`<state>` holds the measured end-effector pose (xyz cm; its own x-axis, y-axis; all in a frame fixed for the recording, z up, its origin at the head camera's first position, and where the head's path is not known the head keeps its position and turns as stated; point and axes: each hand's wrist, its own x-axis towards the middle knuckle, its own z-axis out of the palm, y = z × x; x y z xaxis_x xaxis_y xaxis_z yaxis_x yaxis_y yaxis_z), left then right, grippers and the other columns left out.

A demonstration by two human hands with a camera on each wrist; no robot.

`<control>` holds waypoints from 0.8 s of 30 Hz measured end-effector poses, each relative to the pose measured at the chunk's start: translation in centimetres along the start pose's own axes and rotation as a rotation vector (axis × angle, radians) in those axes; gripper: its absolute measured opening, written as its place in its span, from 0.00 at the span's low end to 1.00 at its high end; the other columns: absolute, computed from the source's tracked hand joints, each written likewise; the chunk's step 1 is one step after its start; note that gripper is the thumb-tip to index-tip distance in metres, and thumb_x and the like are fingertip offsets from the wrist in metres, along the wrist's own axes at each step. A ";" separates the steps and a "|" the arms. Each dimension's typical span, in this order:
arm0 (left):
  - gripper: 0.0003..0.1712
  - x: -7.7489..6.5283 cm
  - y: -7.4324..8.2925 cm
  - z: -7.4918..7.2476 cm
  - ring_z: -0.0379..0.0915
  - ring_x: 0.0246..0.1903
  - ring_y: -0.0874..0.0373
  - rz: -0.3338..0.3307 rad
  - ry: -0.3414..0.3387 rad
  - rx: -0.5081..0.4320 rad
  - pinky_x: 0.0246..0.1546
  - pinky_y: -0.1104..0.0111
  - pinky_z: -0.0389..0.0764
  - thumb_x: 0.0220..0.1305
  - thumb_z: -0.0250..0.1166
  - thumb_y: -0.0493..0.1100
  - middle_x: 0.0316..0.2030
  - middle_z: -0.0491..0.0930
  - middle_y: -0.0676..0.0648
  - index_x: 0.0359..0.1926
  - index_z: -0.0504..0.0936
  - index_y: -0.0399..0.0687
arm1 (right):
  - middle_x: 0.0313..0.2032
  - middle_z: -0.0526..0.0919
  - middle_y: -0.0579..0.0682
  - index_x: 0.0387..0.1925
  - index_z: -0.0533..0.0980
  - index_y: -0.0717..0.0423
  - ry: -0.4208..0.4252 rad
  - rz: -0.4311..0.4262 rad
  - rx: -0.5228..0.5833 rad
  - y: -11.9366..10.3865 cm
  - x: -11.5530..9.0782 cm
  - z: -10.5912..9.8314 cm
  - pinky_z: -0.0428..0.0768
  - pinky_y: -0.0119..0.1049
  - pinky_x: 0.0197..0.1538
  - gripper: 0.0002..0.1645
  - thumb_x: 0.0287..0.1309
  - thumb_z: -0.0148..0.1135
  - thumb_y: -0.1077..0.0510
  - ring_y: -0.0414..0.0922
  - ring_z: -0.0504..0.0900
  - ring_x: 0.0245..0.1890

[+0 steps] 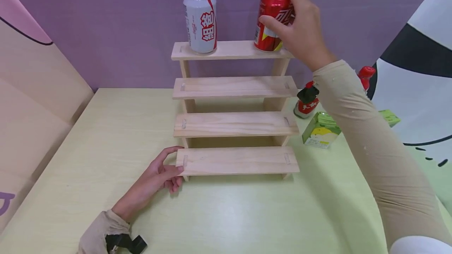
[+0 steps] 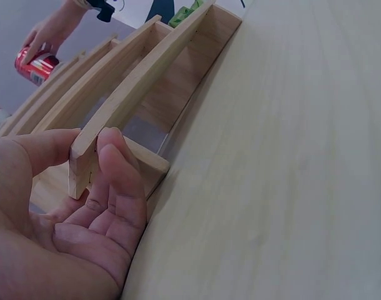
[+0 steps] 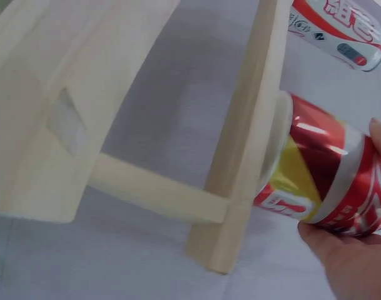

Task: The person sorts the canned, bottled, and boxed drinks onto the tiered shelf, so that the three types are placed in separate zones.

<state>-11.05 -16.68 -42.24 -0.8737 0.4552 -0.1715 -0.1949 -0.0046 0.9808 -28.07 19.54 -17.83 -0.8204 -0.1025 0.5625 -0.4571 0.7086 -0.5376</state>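
Note:
A wooden stepped shelf (image 1: 236,124) stands on the table. My left hand (image 1: 159,179) pinches the left end of its lowest board, thumb on top; in the left wrist view, the curled fingers (image 2: 118,169) reach under that board. On the top board, toward the right, a red soda can (image 1: 272,20) stands upright, its base on or very close to the wood. My right hand (image 1: 301,26) holds this can, with the thumb and fingers on opposite sides in the right wrist view. Left on the same board stands a white soda can (image 1: 200,22), apart from both hands.
Behind the right forearm are a green carton (image 1: 320,130), a red-and-white container (image 1: 305,108) and a red-capped bottle (image 1: 366,75), all partly hidden. A purple backdrop (image 1: 134,30) hangs close behind the shelf. The pale table (image 1: 229,214) extends in front of the shelf.

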 end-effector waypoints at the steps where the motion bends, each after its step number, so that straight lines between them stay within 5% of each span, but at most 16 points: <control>1: 0.34 0.1 0.0 0.0 0.73 0.24 0.55 0.001 -0.001 0.001 0.28 0.68 0.79 0.72 0.61 0.46 0.27 0.80 0.42 0.72 0.55 0.59 | 0.71 0.65 0.43 0.77 0.53 0.37 -0.007 0.009 0.000 0.0 0.0 -0.2 0.64 0.34 0.69 0.46 0.64 0.65 0.45 0.38 0.64 0.70; 10: 0.34 0.5 0.1 0.0 0.74 0.25 0.56 -0.007 0.004 0.000 0.28 0.68 0.79 0.72 0.61 0.45 0.27 0.81 0.43 0.72 0.55 0.60 | 0.75 0.59 0.46 0.79 0.34 0.39 -0.142 0.097 -0.033 0.0 -0.6 -1.5 0.62 0.37 0.70 0.58 0.64 0.64 0.47 0.43 0.60 0.73; 24: 0.34 0.1 -0.2 0.1 0.73 0.25 0.56 -0.004 0.005 0.001 0.28 0.69 0.79 0.73 0.61 0.44 0.26 0.80 0.45 0.72 0.55 0.59 | 0.75 0.57 0.45 0.79 0.45 0.42 -0.103 0.004 -0.066 0.5 -5.5 -3.9 0.59 0.34 0.72 0.49 0.67 0.62 0.52 0.40 0.57 0.74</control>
<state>-11.08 -16.57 -42.42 -0.8749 0.4512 -0.1760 -0.1982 -0.0020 0.9802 -22.44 23.18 -18.77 -0.8546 -0.1684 0.4911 -0.4331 0.7529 -0.4955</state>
